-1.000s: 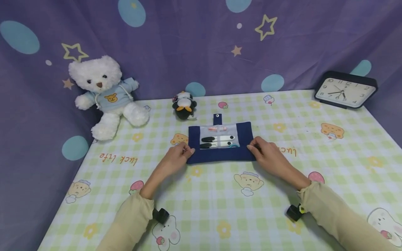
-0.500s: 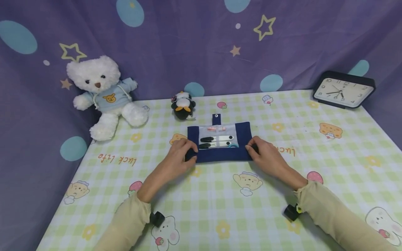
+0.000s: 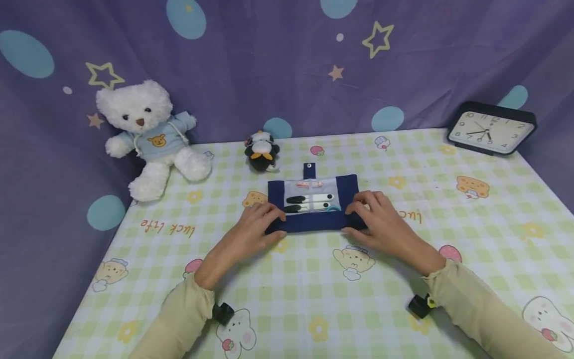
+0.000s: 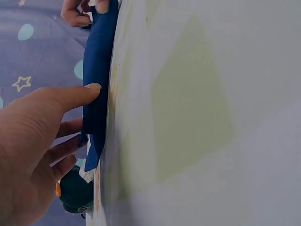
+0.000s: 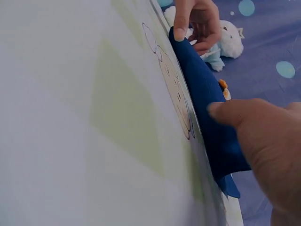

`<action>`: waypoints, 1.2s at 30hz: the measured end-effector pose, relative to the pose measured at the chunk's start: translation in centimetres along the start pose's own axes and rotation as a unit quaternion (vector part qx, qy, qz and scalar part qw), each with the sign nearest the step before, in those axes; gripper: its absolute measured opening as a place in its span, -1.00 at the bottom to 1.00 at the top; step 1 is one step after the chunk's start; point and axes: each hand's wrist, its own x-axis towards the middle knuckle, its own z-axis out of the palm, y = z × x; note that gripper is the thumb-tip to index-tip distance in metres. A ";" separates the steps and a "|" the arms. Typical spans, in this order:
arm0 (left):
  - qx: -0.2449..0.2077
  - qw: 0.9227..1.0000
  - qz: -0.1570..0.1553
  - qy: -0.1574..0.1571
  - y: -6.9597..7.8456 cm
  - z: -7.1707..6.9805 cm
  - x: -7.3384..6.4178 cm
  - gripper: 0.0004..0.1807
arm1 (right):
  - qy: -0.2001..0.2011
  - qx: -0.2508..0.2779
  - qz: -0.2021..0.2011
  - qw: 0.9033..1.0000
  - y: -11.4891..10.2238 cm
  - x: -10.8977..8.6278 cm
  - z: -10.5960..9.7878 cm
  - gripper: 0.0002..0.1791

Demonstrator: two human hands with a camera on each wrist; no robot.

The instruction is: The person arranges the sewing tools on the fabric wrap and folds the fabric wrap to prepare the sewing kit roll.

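A navy fabric pouch [image 3: 314,223] lies unfolded on the table, its snap strap [image 3: 309,170] pointing away from me. Two white-and-black slim tools [image 3: 309,199] sit behind a band on its grey lining, below a small pink item [image 3: 309,184]. A light blue curved piece shows at the lower right of the lining. My left hand [image 3: 252,228] grips the pouch's near left corner, thumb in front and fingers behind in the left wrist view. At the near right corner, my right hand [image 3: 381,227] holds the same edge; its fingers are partly hidden in the right wrist view.
A white teddy bear [image 3: 154,139] in a blue hoodie sits at the back left. Behind the pouch stands a small penguin plush [image 3: 262,151]. A black-framed clock [image 3: 492,128] is at the back right. A checked cloth [image 3: 287,299] covers the table, before a purple curtain [image 3: 278,65].
Both hands have shifted inward along the pouch's near edge and taken a wider grip, thumbs now lower at the front. The pouch stays in about the same place.
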 end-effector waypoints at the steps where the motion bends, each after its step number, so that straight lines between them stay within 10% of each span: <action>1: 0.010 1.000 0.006 0.002 0.0 0.0 0.0 -0.72 | -0.004 -0.012 -0.021 1.000 0.1 0.0 0.0 -0.52; 13: 0.095 0.993 0.065 -0.026 0.1 -0.3 -0.2 -0.68 | -0.035 -0.084 -0.097 0.991 0.6 -0.2 0.3 -0.53; 20: 0.094 0.991 0.093 0.010 -0.2 -0.3 -0.3 -0.81 | -0.027 -0.094 -0.116 0.988 0.6 -0.2 0.4 -0.61; 29: -0.015 0.999 0.020 0.048 -0.9 -0.2 -0.3 -0.91 | -0.007 -0.056 -0.079 0.995 0.7 0.1 0.5 -0.84; 36: -0.106 0.990 -0.070 0.056 -1.5 -0.1 0.5 -0.87 | 0.018 0.023 -0.006 1.000 0.8 1.1 0.7 -0.89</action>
